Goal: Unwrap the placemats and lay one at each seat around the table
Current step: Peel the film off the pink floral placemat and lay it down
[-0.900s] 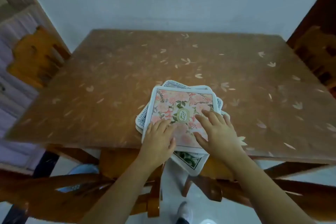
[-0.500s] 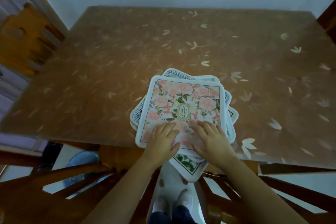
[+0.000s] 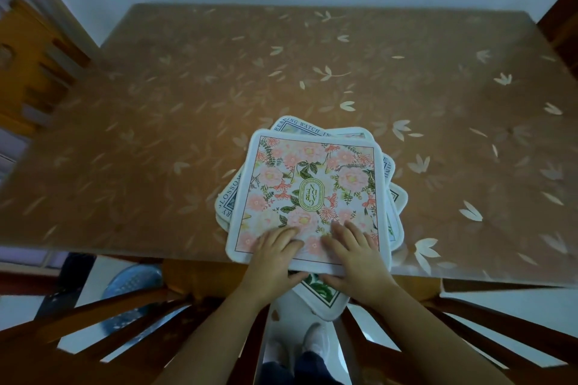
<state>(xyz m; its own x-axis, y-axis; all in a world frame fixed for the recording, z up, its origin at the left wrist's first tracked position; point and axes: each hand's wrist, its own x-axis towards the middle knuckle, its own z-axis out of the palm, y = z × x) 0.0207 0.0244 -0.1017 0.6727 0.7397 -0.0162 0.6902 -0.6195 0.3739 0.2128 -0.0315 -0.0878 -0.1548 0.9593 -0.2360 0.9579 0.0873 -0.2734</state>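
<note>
A loose stack of placemats lies at the near edge of the wooden table. The top placemat has pink flowers, a white border and a green oval label. Blue-bordered mats stick out from under it, fanned at angles. The corner of a green-leaf mat hangs over the table edge. My left hand and my right hand hold the near edge of the top placemat side by side, fingers on top and thumbs underneath. No wrapping is visible.
The table top has a clear cover printed with pale leaves. An orange wooden chair stands at the left side and a dark chair at the far right. Dark chair backs flank my feet below the near edge.
Both hands slid back from the middle of the top placemat to its near edge, and the thumbs now hook under it. The view has tilted further down.
</note>
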